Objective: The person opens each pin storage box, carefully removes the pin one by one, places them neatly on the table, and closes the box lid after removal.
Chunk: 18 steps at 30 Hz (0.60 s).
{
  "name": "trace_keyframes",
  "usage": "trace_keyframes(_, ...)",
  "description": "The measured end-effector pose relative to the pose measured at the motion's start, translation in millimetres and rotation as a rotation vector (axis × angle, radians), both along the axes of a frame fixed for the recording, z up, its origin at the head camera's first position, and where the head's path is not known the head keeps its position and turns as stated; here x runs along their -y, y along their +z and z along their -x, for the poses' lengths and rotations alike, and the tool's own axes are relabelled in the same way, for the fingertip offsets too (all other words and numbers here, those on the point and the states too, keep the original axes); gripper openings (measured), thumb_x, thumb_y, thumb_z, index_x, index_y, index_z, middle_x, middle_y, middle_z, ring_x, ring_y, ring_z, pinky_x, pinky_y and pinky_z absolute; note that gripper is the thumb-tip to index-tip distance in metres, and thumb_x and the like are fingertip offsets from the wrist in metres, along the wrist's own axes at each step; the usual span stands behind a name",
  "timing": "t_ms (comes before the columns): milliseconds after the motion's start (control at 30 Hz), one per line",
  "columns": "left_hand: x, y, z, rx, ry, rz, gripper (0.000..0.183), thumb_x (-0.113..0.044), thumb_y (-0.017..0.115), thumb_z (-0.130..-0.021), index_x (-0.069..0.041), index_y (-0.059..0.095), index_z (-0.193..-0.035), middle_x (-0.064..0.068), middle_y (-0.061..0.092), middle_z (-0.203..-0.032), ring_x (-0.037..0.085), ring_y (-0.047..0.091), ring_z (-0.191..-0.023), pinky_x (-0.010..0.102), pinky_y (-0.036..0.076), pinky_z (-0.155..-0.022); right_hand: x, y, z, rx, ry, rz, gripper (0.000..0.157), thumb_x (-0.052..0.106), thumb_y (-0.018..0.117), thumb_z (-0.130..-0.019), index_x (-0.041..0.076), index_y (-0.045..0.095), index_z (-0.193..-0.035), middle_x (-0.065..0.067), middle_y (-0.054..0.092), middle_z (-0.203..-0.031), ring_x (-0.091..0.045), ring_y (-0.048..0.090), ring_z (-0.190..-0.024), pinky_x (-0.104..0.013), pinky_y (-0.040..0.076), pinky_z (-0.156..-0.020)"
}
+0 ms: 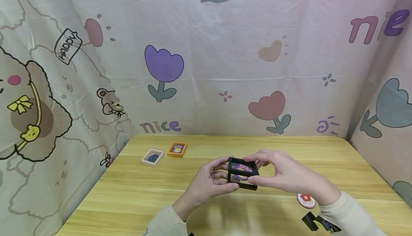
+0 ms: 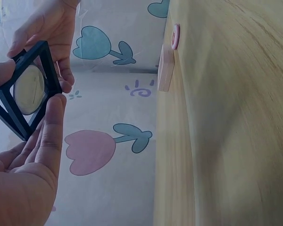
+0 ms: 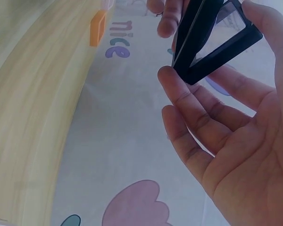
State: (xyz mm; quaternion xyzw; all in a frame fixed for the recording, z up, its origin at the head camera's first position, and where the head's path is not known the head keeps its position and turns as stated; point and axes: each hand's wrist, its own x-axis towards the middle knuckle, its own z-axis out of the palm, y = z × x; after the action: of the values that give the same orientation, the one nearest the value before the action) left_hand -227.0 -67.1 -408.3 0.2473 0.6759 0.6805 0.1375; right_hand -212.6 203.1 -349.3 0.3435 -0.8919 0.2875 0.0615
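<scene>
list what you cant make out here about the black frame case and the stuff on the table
- Black frame case: the print on its purple insert is too small in the head view; the left wrist view shows only the pale back.
- White case and orange case: contents too small to read, head view.
- Red flower disc: partly covered by the right hand's wrist.
- Left hand: its palm-side grip is hidden from the head view.

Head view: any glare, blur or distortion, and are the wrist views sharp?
Head view: soft glare on the table, edges bowed, black case sharp. Left wrist view: case fairly sharp, the hand soft. Right wrist view: washed out, slightly soft, the hand evenly lit.
</scene>
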Motion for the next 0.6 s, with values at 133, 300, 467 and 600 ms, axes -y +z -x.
trace_keyframes(133, 0.1, -0.1, 0.1, 0.001, 0.001, 0.005, 0.079, -0.002, 0.086, -0.087, 0.005, 0.047, -0.156, 0.016, 0.069, -0.127, 0.014, 0.075, -0.1, 0.026, 0.066, -0.088, -0.5, -1.1, 1.1, 0.008, 0.002, 0.004, 0.044, 0.05, 0.079, -0.097, 0.025, 0.073, -0.132, 0.022, 0.07, -0.104, 0.002, 0.063, -0.097, -0.022, 0.051, -0.079)
trace_keyframes(300, 0.3, -0.8, 1.0, 0.007, -0.001, 0.011, 0.08, -0.002, 0.086, -0.087, 0.004, 0.046, -0.157, 0.016, 0.07, -0.126, 0.014, 0.075, -0.1, 0.026, 0.066, -0.09, -0.7, -2.2, 2.1, 0.01, 0.0, 0.004, 0.042, 0.05, 0.077, -0.098, 0.025, 0.073, -0.132, 0.023, 0.071, -0.104, 0.002, 0.064, -0.098, -0.022, 0.05, -0.08)
trace_keyframes(467, 0.0, -1.1, 1.3, 0.014, -0.011, 0.008, 0.081, -0.002, 0.086, -0.088, 0.003, 0.045, -0.158, 0.015, 0.07, -0.126, 0.014, 0.074, -0.101, 0.026, 0.066, -0.091, -0.8, -3.1, 2.4, 0.019, 0.0, 0.016, 0.04, 0.049, 0.076, -0.099, 0.026, 0.073, -0.131, 0.022, 0.072, -0.103, 0.002, 0.064, -0.097, -0.021, 0.05, -0.076)
trace_keyframes(600, -0.4, -0.6, 1.0, 0.011, -0.014, 0.009, 0.082, -0.002, 0.085, -0.088, 0.002, 0.045, -0.159, 0.014, 0.07, -0.125, 0.015, 0.074, -0.102, 0.026, 0.066, -0.091, -1.1, -3.2, 2.2, 0.024, 0.0, 0.023, 0.039, 0.049, 0.076, -0.099, 0.027, 0.073, -0.131, 0.022, 0.072, -0.103, 0.002, 0.065, -0.097, -0.021, 0.049, -0.075)
